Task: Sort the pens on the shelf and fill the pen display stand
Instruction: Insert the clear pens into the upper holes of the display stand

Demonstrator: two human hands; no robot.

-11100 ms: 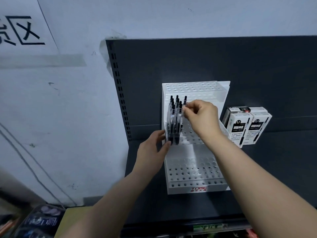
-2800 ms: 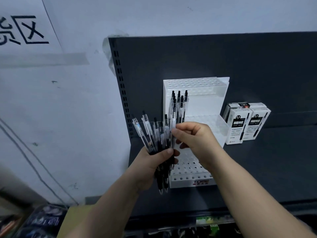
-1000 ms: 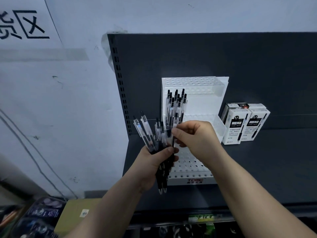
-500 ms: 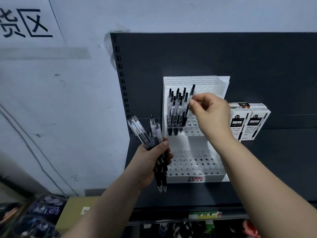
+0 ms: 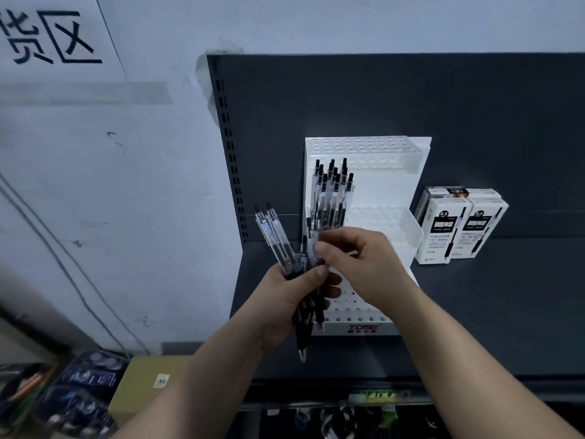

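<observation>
The left hand (image 5: 294, 299) clenches a bundle of pens (image 5: 275, 236) low on their barrels, tips down and clicker ends fanned up and leftward, likely so each can be picked off singly. Just beside it, the right hand (image 5: 361, 264) reaches in with thumb and forefinger closed on a single pen (image 5: 312, 243) at the bundle's top, though blur softens the contact. Behind the hands, the white display stand (image 5: 389, 191) sits on the dark shelf (image 5: 474, 312). A cluster of standing pens (image 5: 332, 198) fills the left holes of its middle tier; the other visible holes are unfilled, so filling looks far from done. Two pen boxes (image 5: 443, 229) stand farther right.
</observation>
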